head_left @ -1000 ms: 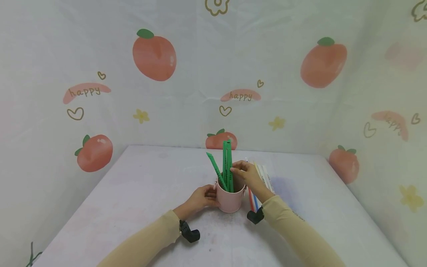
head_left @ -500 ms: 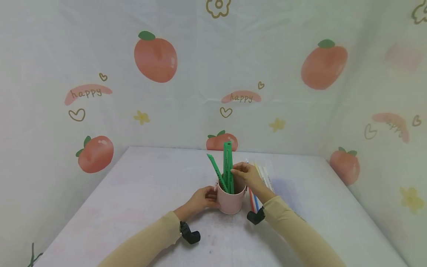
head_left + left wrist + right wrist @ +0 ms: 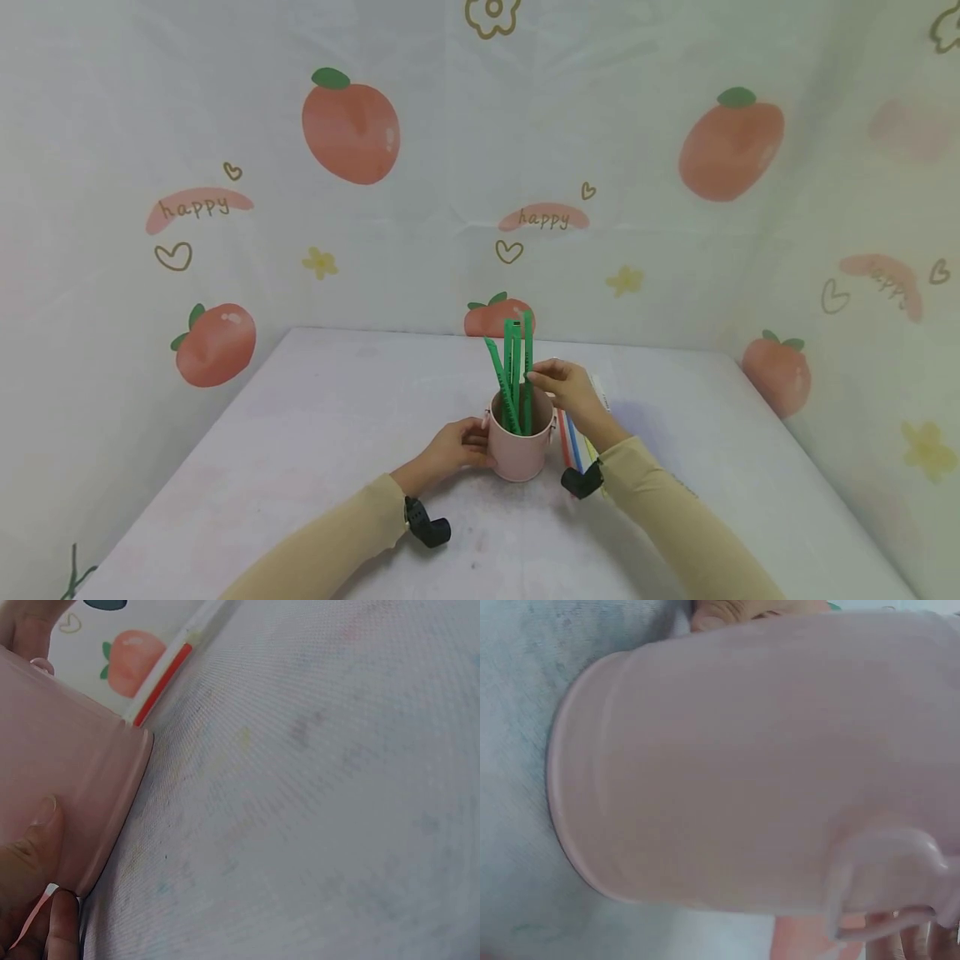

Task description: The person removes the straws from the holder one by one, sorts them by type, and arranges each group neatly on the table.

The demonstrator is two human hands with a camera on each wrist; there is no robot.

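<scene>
The right hand (image 3: 567, 386) pinches a slim green stick (image 3: 528, 350), now parted and so seemingly singled out from the other green sticks (image 3: 515, 354) inside the round pink pail (image 3: 518, 460) that the left hand (image 3: 446, 447) grips between the side edges of the white surface (image 3: 300, 433).

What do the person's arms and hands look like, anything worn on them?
Plain tan left sleeve and right sleeve, both reaching the wrist. An angled black device sits at the left wrist, another at the right. Left hand and right hand are ungloved.
</scene>
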